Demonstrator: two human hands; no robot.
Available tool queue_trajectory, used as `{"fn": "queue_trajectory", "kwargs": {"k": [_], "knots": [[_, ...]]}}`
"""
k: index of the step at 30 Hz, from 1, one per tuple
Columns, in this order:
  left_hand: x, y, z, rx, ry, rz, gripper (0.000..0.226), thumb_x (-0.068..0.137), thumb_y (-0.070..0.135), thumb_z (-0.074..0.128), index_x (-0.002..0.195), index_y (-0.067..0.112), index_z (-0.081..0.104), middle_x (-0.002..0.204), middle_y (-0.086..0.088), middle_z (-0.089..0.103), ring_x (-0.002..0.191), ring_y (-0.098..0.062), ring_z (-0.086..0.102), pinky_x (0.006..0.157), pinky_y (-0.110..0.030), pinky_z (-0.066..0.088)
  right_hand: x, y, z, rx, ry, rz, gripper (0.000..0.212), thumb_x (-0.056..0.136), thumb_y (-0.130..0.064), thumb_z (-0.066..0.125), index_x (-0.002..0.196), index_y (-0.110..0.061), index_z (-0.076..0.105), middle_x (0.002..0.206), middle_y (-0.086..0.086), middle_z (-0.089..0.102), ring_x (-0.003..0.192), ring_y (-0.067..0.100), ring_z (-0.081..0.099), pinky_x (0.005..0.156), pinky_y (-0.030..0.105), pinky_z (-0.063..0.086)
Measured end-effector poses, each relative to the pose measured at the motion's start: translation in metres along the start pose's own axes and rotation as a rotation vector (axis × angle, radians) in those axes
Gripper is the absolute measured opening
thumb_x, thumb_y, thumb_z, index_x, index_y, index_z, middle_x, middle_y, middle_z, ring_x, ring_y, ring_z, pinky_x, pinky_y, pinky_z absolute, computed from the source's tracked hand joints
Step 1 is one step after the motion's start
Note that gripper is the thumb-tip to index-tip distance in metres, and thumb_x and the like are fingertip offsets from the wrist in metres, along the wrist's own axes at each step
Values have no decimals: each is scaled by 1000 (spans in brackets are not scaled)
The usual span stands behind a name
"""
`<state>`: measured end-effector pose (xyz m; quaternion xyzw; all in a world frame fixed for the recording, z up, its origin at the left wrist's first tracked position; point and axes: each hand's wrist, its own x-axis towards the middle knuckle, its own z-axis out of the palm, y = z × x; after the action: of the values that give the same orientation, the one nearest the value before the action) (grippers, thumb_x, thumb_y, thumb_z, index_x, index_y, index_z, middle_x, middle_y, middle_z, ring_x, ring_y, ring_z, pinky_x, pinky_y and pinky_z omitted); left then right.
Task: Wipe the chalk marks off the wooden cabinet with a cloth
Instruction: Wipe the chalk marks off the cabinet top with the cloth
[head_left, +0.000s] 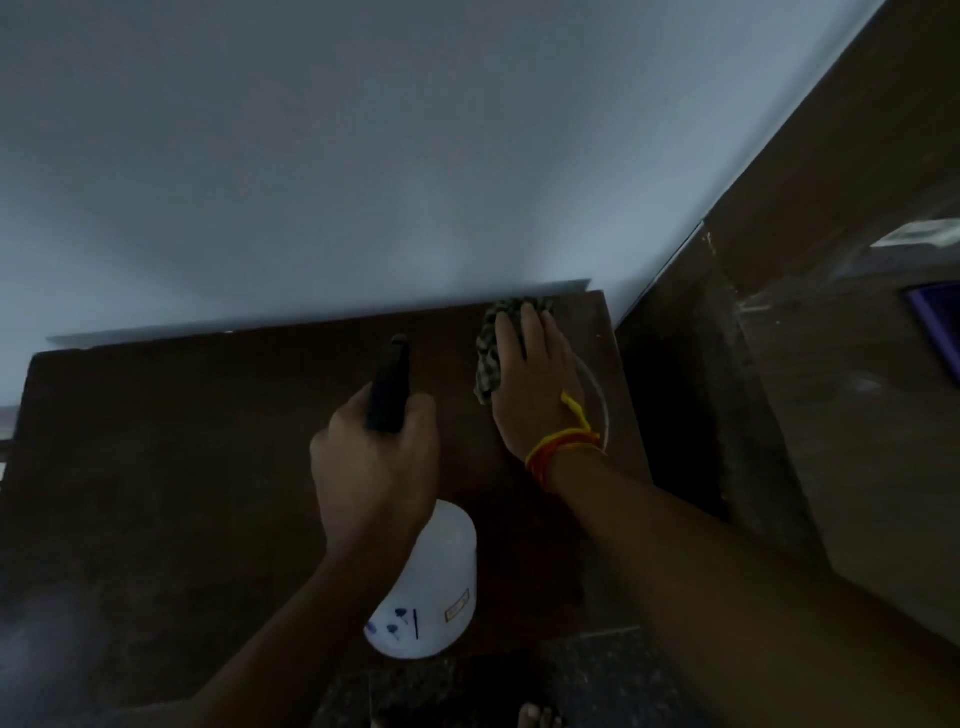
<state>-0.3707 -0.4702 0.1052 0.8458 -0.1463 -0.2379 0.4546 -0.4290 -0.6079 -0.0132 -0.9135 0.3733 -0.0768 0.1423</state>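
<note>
Right hand (530, 374), fingers straight, presses a patterned cloth (491, 353) flat on the cabinet (182, 467) top near its far right corner, close to the wall (415, 156). A pale curved chalk mark (597, 395) shows just right of the hand, running toward the wrist, which wears yellow and orange threads (563, 447). Left hand (374, 467) grips the dark trigger head of a white spray bottle (436, 582), held over the middle of the top, nozzle toward the cloth.

Step in hand, as judged: wiping the right-hand corner, spray at the ready. The next move probably calls for carrying the cloth rightward and toward the near edge along the arc, with steady downward pressure; a further spray may help if the chalk smears.

The bottle bears blue marks and a small rectangular label; neither can be read. No brand is legible. The dim light hides any fainter marks elsewhere on the wood.
</note>
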Motion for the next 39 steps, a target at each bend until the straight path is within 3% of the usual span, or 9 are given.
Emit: {"fn": "queue_trajectory", "kwargs": {"k": [3, 7, 10, 13, 23, 30, 33, 39], "knots": [[-4, 1, 0, -11, -6, -7, 21, 89, 18, 54, 70, 11, 52, 57, -10, 52, 52, -26, 50, 50, -36, 45, -7, 10, -9, -23, -22, -39, 63, 91, -22, 48, 147, -11, 22, 155, 16, 17, 143, 34, 12, 116, 42, 12], [-5, 0, 3, -2, 2, 15, 23, 89, 19, 53, 67, 13, 49, 56, -7, 48, 51, -23, 46, 50, -35, 41, 19, 16, -5, -31, 0, -3, 60, 90, -21, 51, 144, -5, 30, 150, 23, 26, 139, 41, 22, 115, 49, 20], [-9, -3, 4, 4, -5, 12, 22, 90, 19, 53, 70, 10, 50, 61, -16, 52, 54, -29, 49, 51, -36, 44, 10, 18, -3, -29, 10, 24, 59, 90, -20, 50, 143, -5, 31, 149, 23, 28, 138, 41, 24, 114, 48, 20], [-14, 0, 5, 1, -23, -11, 20, 90, 18, 53, 74, 6, 53, 69, -28, 59, 59, -43, 56, 55, -47, 52, -8, 22, -8, -37, -16, 9, 63, 87, -20, 51, 145, -8, 28, 152, 19, 24, 141, 38, 18, 116, 46, 18], [-18, 3, 11, -5, -27, 1, 18, 88, 22, 51, 77, 7, 54, 74, -28, 62, 70, -49, 62, 60, -56, 55, 5, 42, -10, -53, 10, 68, 58, 90, -20, 46, 144, -9, 29, 151, 20, 24, 140, 39, 19, 117, 47, 15], [-23, 2, 10, -4, -38, 33, 21, 88, 23, 50, 72, 9, 53, 65, -22, 57, 55, -33, 52, 53, -39, 48, 22, 58, -18, -55, -18, 64, 60, 91, -20, 47, 145, -7, 26, 153, 21, 19, 141, 40, 14, 117, 48, 13], [-25, -5, 10, -12, -2, 15, 21, 92, 18, 52, 71, 14, 51, 59, -10, 53, 51, -24, 50, 46, -32, 43, 9, 58, -18, -50, -19, 84, 59, 92, -22, 47, 146, -8, 26, 153, 21, 19, 141, 41, 13, 117, 48, 14], [-40, 2, 16, -52, -2, 3, 21, 91, 17, 52, 71, 11, 53, 61, -16, 55, 55, -34, 54, 49, -36, 47, -26, 65, -28, -96, -100, 42, 68, 88, -19, 52, 147, -13, 20, 155, 16, 12, 141, 41, 7, 118, 45, 11]]}}
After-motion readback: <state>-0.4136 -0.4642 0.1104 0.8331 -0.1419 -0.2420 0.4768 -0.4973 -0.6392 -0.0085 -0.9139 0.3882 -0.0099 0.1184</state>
